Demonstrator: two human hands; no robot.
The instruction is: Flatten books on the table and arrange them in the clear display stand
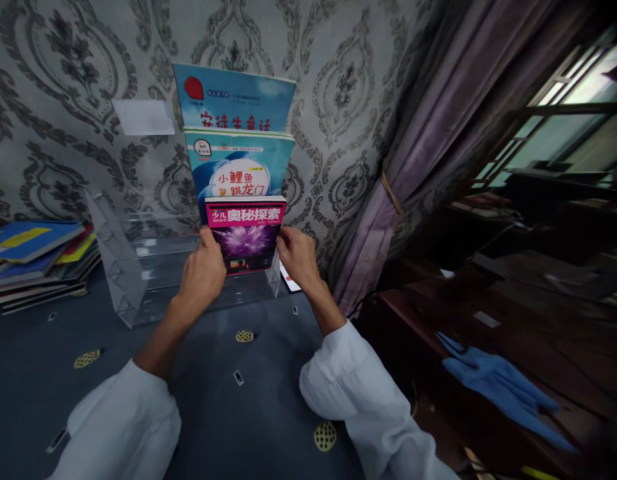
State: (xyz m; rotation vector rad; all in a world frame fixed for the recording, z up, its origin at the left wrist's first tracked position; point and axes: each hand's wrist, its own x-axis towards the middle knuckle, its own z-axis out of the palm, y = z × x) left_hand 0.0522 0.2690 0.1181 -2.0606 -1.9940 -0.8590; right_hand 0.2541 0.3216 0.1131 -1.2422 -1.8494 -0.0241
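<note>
A small book with a pink and purple cover (245,240) stands upright between my hands, at the right part of a clear tiered acrylic rack (163,267). My left hand (203,267) grips the book's left edge, its fingers closed. On the opposite edge, my right hand (298,253) pinches the cover near the upper corner. Directly behind it a teal book with a fish title (275,157) stands on a higher tier. Farther back and taller, a blue book with red lettering (238,100) leans against the wall. The rack's left part holds no books.
A pile of books (38,250) lies at the left. A phone with a lit screen (291,279) rests right of the rack. The purple curtain (378,187) hangs beside the table (203,400). Blue gloves (493,380) lie on a dark red surface at right.
</note>
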